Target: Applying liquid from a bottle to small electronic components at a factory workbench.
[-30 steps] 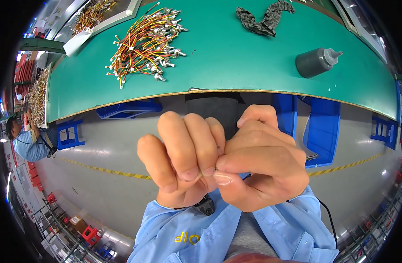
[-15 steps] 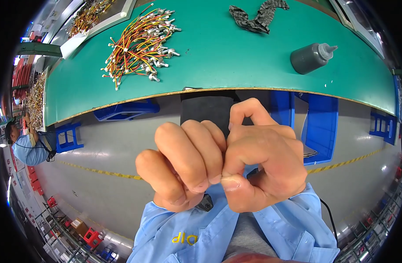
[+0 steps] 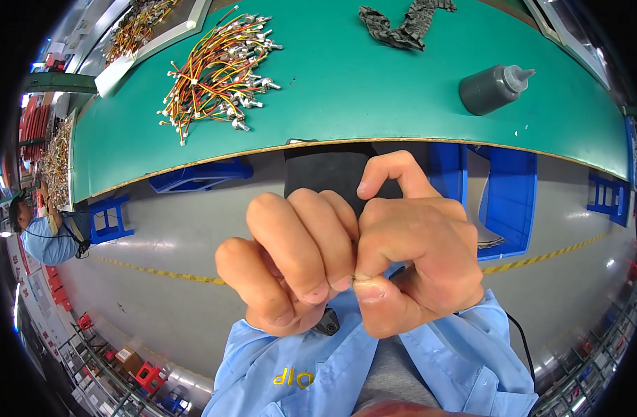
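Observation:
My left hand [image 3: 290, 254] and my right hand [image 3: 424, 257] meet in front of my chest, short of the bench's near edge. The left fingers are curled in, their tips against the thumb. On the right, thumb and forefinger press together in a pinch, while another finger is bent up and away. Between the touching fingertips a tiny dark sliver may show, too small to name; the fingers hide whatever else is there. Beyond them, on the green bench top [image 3: 346, 94], lies a pile of red, yellow and black wire leads with white connectors and metal shaft parts [image 3: 210, 80].
A dark grey squeeze bottle [image 3: 486, 90] lies tilted at the bench's right, with a crumpled dark cloth strip [image 3: 405, 31] farther back. Under the bench are a blue bin [image 3: 507, 208] and a blue stool [image 3: 200, 174]. A co-worker [image 3: 47, 233] sits at far left.
The hands stay joined with almost no movement. My right hand's raised finger has shifted slightly left and up, and the view has moved a little.

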`<act>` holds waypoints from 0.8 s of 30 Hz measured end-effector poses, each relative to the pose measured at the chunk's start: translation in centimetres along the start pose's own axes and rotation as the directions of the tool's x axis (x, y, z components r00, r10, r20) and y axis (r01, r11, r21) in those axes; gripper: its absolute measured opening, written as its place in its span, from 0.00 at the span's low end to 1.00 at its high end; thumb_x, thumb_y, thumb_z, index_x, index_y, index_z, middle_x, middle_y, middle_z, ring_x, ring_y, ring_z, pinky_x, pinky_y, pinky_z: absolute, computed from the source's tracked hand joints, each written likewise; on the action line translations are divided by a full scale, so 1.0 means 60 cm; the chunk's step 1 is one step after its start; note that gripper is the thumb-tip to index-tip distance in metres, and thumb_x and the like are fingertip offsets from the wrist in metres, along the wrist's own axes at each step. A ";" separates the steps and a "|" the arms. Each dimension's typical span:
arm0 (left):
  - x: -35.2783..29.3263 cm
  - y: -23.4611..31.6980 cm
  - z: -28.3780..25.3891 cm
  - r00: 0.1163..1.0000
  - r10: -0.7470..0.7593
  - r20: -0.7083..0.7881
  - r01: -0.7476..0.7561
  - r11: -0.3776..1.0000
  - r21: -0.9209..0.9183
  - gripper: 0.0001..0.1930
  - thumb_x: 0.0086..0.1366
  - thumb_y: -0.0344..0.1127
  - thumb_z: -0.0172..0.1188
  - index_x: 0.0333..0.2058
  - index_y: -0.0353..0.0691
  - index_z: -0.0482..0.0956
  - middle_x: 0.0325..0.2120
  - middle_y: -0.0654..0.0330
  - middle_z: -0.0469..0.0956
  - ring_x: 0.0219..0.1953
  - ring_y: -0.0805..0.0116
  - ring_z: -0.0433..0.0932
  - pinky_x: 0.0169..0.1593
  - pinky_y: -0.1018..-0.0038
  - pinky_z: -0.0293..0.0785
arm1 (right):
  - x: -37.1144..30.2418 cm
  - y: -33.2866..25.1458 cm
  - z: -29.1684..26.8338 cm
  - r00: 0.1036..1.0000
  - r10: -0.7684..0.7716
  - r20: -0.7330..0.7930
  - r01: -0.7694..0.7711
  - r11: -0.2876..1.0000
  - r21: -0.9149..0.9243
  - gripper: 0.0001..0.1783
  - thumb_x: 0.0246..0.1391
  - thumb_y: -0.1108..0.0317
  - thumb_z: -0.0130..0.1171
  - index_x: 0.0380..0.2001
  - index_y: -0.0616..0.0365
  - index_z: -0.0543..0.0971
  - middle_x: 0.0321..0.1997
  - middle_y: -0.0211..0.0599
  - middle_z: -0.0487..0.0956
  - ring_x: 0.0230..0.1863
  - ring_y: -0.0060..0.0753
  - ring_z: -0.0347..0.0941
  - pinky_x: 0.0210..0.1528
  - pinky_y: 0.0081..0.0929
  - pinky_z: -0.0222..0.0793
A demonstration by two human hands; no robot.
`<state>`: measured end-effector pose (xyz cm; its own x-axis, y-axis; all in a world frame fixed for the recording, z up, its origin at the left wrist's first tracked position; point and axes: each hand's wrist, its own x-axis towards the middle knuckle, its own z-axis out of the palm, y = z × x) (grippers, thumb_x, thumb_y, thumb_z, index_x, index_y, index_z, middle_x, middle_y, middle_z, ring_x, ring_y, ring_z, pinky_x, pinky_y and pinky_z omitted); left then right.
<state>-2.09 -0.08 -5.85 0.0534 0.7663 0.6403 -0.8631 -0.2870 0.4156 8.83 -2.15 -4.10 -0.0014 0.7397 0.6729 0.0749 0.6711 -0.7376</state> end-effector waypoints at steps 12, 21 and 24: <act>0.001 0.006 0.005 0.992 -0.090 -0.083 0.084 0.993 -0.079 0.12 0.67 0.34 0.54 0.24 0.54 0.66 0.28 0.69 0.67 0.28 0.74 0.68 0.34 0.76 0.63 | -0.006 0.001 0.010 0.992 0.020 -0.127 -0.013 0.998 0.054 0.13 0.52 0.66 0.58 0.20 0.56 0.67 0.14 0.26 0.69 0.12 0.23 0.61 0.34 0.40 0.64; 0.007 0.028 0.000 0.921 -0.349 -0.172 0.216 0.826 -0.521 0.13 0.65 0.26 0.54 0.24 0.54 0.67 0.27 0.72 0.66 0.28 0.75 0.66 0.37 0.76 0.61 | -0.014 0.018 -0.056 0.991 0.103 -0.082 -0.087 0.980 0.181 0.19 0.53 0.62 0.56 0.16 0.52 0.60 0.11 0.29 0.62 0.12 0.26 0.56 0.34 0.41 0.61; 0.008 0.023 0.001 0.894 -0.411 -0.177 0.210 0.734 -0.646 0.16 0.59 0.19 0.52 0.24 0.55 0.67 0.30 0.73 0.65 0.31 0.75 0.65 0.38 0.74 0.61 | -0.023 0.032 -0.093 0.997 0.079 -0.021 -0.078 0.995 0.055 0.08 0.46 0.74 0.56 0.18 0.59 0.68 0.16 0.32 0.66 0.16 0.29 0.61 0.29 0.32 0.63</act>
<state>-3.21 -0.12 -4.93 0.3138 0.9049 0.2876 -0.9467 0.3212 0.0226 14.52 -2.12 -6.14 0.0253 0.7891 0.6137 0.0200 0.6134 -0.7896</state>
